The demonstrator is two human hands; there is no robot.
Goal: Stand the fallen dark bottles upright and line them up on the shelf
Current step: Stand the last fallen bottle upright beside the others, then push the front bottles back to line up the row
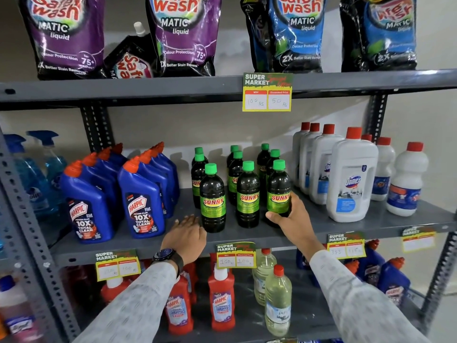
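Several dark bottles with green caps and green SUNNY labels stand upright in three rows on the grey middle shelf [309, 225]. The front left dark bottle [212, 198] and the front middle dark bottle [248, 194] stand free. My right hand [293, 219] is wrapped around the lower part of the front right dark bottle [279, 188], which is upright on the shelf. My left hand [186, 233] lies flat with fingers spread on the shelf, just left of the front left bottle's base and holding nothing. No dark bottle is lying down in view.
Blue Harpic bottles [141, 196] stand to the left of the dark bottles, white Domex bottles [351, 179] to the right. Detergent pouches [183, 33] fill the shelf above. Red cleaner bottles [221, 300] and clear bottles [278, 303] stand on the shelf below. Price tags [267, 92] hang on the shelf edges.
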